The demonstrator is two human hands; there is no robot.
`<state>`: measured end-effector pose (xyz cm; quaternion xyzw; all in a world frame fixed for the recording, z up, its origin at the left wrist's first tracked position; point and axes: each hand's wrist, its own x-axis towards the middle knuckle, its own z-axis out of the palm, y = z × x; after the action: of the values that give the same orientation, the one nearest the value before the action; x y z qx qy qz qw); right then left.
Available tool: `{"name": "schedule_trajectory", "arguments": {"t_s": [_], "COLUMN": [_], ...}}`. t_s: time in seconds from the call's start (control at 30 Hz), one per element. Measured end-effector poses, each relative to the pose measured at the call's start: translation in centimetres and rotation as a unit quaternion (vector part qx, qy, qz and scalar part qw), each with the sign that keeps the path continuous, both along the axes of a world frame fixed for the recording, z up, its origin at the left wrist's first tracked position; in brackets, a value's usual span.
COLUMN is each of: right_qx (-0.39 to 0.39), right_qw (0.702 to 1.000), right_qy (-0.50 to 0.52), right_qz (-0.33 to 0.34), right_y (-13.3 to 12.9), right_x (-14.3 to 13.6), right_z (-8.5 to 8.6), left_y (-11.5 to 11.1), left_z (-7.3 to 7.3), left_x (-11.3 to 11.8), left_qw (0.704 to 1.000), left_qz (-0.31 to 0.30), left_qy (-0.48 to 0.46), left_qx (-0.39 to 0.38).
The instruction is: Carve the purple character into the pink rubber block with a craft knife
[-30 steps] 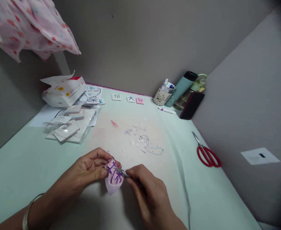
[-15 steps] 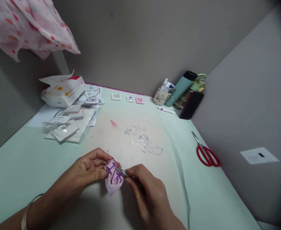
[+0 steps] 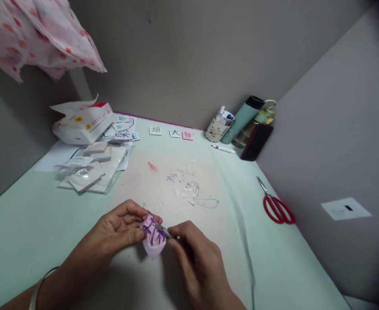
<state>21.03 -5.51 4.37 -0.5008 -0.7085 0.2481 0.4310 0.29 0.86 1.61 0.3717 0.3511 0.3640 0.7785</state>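
The block is before the tiles, packets left, scissors right.

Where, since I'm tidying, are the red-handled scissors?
In the head view, the scissors lie at the table's right edge, by the wall, nearer than the phone.

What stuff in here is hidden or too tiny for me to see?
All in the head view:
Handle of the metal tool: inside the right hand.
Part of the pink piece: covered by the left hand.
Top of the spotted cloth: cut off by the upper edge.
Small print on the white box: too small, blurred.
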Motion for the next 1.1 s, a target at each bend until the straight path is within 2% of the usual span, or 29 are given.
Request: {"name": "schedule_trajectory", "arguments": {"t_s": [0.47,0.63,0.83,1.1], "right_qx": [-0.041,-0.02,-0.053,0.077], "right_qw": [0.999,1.0,0.998,0.996], "right_qy": [0.027,0.005,0.019,-0.039], "right_qz": [-0.024,-0.017,-0.017,0.001], "right_y": [0.0,0.2,0.3,0.1], "right_x": [-0.2,0.0,0.2,0.0], "right_z": [-0.1,-0.1,0.1,-0.6], "left_y": [-0.6,-0.2,0.2,0.0], "left_z": [-0.9,0.0,0.4,-0.1], "left_x": [-0.3,0.0,0.2,0.2], "left_qw": [0.999,0.999,1.0,0.999], "left_qz": [0.042,0.011,-0.006,-0.013], "left_qy": [0.023,0.028,0.016,-0.039], "left_qx": [0.026,0.028,0.011,-0.023]}}
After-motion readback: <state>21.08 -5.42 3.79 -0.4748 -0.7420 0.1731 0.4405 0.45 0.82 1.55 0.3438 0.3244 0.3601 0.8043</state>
